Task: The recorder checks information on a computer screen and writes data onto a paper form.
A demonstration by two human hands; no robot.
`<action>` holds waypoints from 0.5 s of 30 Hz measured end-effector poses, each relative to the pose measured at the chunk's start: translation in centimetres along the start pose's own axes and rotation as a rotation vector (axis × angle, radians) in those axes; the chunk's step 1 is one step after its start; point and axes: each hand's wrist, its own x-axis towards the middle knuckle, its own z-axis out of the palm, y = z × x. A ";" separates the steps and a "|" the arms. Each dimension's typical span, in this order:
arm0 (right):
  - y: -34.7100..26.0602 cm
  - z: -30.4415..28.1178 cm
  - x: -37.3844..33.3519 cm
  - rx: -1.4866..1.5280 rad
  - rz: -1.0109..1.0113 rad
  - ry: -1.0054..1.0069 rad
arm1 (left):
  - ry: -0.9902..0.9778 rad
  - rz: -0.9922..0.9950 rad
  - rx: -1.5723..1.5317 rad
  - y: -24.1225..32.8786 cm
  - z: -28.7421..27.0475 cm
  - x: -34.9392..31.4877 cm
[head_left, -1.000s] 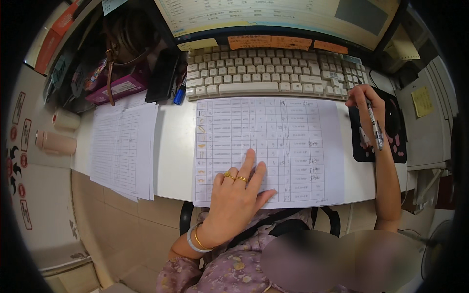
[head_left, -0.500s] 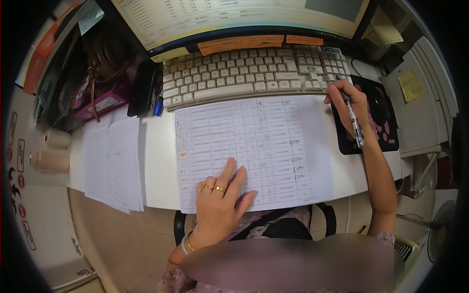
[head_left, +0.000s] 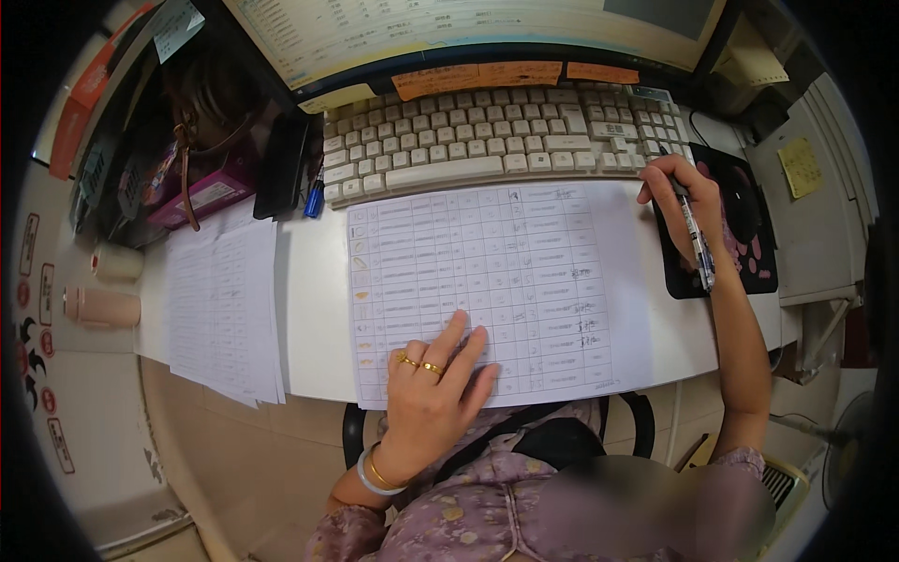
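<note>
A printed table sheet (head_left: 468, 244) lies on the white desk, with small pictures down its left side and handwriting in some cells. My left hand (head_left: 435, 398) rests on the sheet's lower part, fingers apart and holding nothing; its index finger reaches toward the middle rows. Two gold rings and two bangles are on it. To the right of the sheet, my right hand (head_left: 688, 206) is closed around a pen (head_left: 698, 239), which slants across the palm. That hand sits by the keyboard's (head_left: 459, 140) lower right corner, beside the black mouse pad (head_left: 749, 258).
Beyond the keyboard stands a monitor (head_left: 468, 37) with orange notes along its lower edge. A stack of papers (head_left: 225, 309) lies at the left, near a blue-capped marker (head_left: 314, 201), a dark phone-like slab (head_left: 279, 173), a purple box (head_left: 211, 187) and a pink cup (head_left: 103, 306).
The whole view has shifted slightly, so everything appears a little farther right. My left hand stays on the sheet and my right hand keeps the pen, both with nearly the same pose.
</note>
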 end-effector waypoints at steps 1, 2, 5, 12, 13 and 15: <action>0.0 -0.1 0.0 0.005 -0.004 0.000 | 0.007 0.004 -0.009 0.1 0.0 0.0; 0.1 0.0 0.0 0.005 -0.002 -0.001 | 0.014 0.009 -0.018 0.1 -0.1 0.1; 0.1 0.0 0.1 -0.006 -0.010 -0.003 | 0.026 0.008 -0.025 0.0 -0.1 0.0; -0.1 0.0 0.1 0.036 -0.021 -0.011 | 0.022 0.034 0.002 -0.3 0.0 -0.2; -0.3 0.0 0.0 0.031 -0.019 -0.016 | 0.007 0.033 0.006 -0.2 -0.1 -0.2; -0.3 0.1 0.0 0.026 -0.019 -0.020 | -0.006 0.032 0.012 -0.2 -0.2 -0.2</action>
